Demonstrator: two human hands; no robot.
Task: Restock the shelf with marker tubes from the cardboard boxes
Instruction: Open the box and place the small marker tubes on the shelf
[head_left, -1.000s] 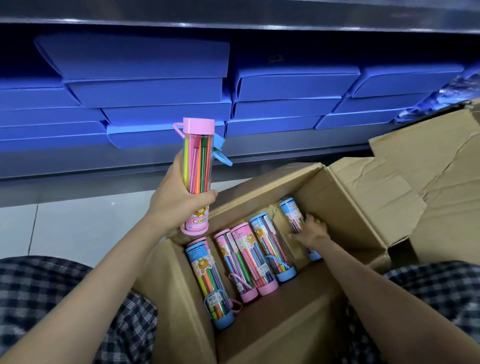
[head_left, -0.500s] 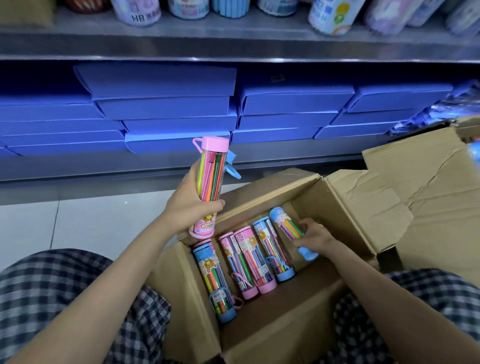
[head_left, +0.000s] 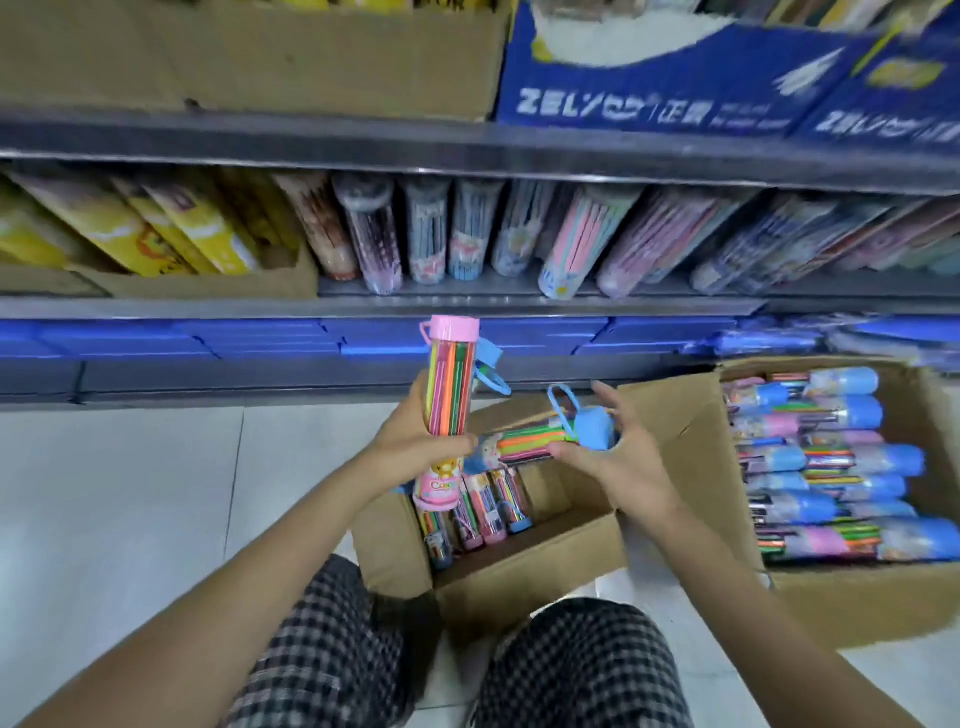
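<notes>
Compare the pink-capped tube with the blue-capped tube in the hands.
The pink-capped tube stands upright, gripped by the left hand; the blue-capped tube lies sideways, held loosely by the right hand. Their caps differ: pink against blue. Both are clear tubes of colored markers.

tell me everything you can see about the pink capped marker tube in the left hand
The pink-capped marker tube is a clear plastic cylinder with a pink cap on top, a small loop at the cap's side and a pink base printed with a cartoon bear. Colored markers stand packed inside. It is upright, above the near cardboard box, the left hand wrapped round its lower half. A blue-capped tube sits partly hidden behind it in the same grip.
</notes>
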